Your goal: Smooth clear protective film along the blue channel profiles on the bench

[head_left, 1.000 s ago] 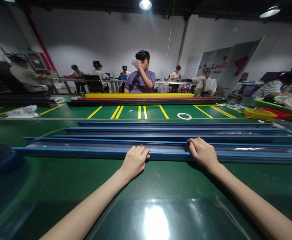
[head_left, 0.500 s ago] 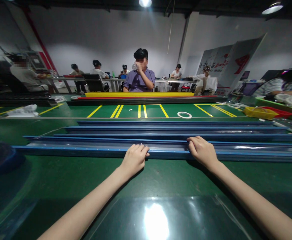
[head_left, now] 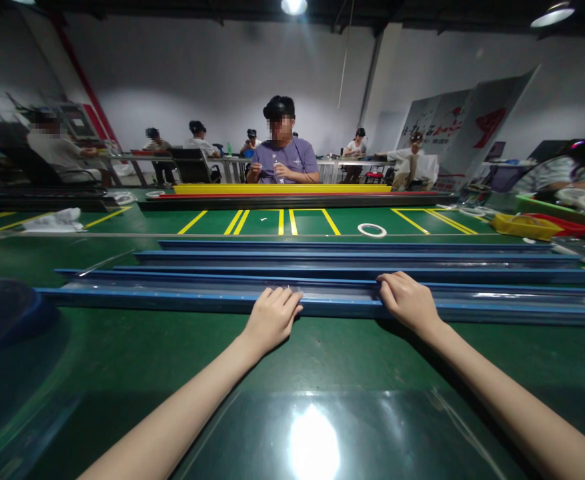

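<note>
Both hands rest on a long blue channel (head_left: 339,308) mid-frame.
The channel lies open side up on the green worktop (head_left: 342,360), passing under both hands to the right edge; other blue channels (head_left: 322,258) lie just beyond. The left hand (head_left: 273,316) curls loosely over the near rim at centre; the right hand (head_left: 408,300), right of centre, bends its fingers toward the far rim. Whether either grips cannot be told. The channel seems in position; what is finished or left does not show.
</note>
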`<state>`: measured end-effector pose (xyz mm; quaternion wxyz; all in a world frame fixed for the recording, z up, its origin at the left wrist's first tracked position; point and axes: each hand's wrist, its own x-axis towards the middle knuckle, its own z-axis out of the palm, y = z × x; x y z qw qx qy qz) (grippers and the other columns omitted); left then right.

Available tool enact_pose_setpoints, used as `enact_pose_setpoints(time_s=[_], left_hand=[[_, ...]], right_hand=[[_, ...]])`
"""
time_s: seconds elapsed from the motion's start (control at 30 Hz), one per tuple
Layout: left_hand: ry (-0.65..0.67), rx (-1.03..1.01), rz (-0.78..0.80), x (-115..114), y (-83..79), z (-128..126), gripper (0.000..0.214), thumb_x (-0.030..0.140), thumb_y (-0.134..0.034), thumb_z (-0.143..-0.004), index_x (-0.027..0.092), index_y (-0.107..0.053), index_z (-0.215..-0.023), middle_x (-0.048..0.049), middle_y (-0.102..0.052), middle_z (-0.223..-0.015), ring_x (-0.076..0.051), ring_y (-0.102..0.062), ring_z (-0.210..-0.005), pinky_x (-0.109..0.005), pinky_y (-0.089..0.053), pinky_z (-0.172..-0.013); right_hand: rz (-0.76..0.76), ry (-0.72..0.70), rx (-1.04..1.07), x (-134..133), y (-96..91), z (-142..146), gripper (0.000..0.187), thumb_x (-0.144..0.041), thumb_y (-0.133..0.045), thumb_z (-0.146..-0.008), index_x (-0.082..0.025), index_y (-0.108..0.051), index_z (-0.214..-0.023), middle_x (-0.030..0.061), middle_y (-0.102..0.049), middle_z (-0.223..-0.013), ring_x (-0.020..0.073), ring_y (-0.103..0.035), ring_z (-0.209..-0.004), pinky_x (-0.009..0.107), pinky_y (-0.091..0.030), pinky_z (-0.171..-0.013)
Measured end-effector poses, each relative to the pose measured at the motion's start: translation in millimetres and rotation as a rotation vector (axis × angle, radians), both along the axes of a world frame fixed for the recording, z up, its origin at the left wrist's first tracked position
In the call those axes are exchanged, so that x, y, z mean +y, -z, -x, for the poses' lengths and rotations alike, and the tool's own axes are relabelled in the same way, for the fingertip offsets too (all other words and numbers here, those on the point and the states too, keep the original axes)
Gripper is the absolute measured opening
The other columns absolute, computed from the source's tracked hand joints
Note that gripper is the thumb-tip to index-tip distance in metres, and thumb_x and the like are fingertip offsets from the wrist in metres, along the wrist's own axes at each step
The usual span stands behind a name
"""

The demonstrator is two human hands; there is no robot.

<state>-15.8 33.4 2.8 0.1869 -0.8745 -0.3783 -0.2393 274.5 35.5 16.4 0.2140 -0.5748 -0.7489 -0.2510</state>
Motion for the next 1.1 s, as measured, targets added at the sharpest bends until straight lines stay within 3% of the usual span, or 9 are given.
enact_pose_setpoints(time_s=[0.37, 0.73, 1.1], left_hand=[[-0.058, -0.098, -0.046, 1.2, -0.9, 6.1, 0.033, 0.044, -0.044, -0.083, 0.015, -0.056, -0.095, -0.0043, -0.062, -0.082, -0.017, -0.052, -0.075, -0.029, -0.032, -0.066], [-0.116, -0.099, -0.048, 2.4, -0.2, 8.5, 0.032, 0.045, -0.044, -0.083, 0.017, -0.056, -0.089, -0.0036, -0.061, -0.081, -0.017, -0.051, -0.076, -0.031, -0.030, -0.068], [-0.135, -0.109, 0.005, 3.3, 1.3, 8.5, 0.031, 0.045, -0.041, -0.085, 0.018, -0.056, -0.089, -0.0031, -0.061, -0.083, -0.017, -0.051, -0.078, -0.031, -0.030, -0.069]], right_hand=[[-0.015, 0.075, -0.008, 3.9, -0.4, -10.4, 0.034, -0.029, -0.034, -0.081, -0.018, -0.065, -0.076, 0.0045, -0.068, -0.077, 0.0144, -0.061, -0.065, 0.022, -0.033, -0.049], [-0.064, 0.140, 0.034, 5.4, 2.6, -39.3, 0.034, -0.030, -0.034, -0.078, -0.019, -0.066, -0.074, 0.0045, -0.069, -0.074, 0.0160, -0.062, -0.065, 0.022, -0.034, -0.047], [0.007, 0.233, 0.055, 2.3, -0.4, -51.8, 0.031, -0.029, -0.036, -0.077, -0.018, -0.065, -0.077, 0.0068, -0.069, -0.077, 0.0171, -0.063, -0.070, 0.021, -0.034, -0.050]])
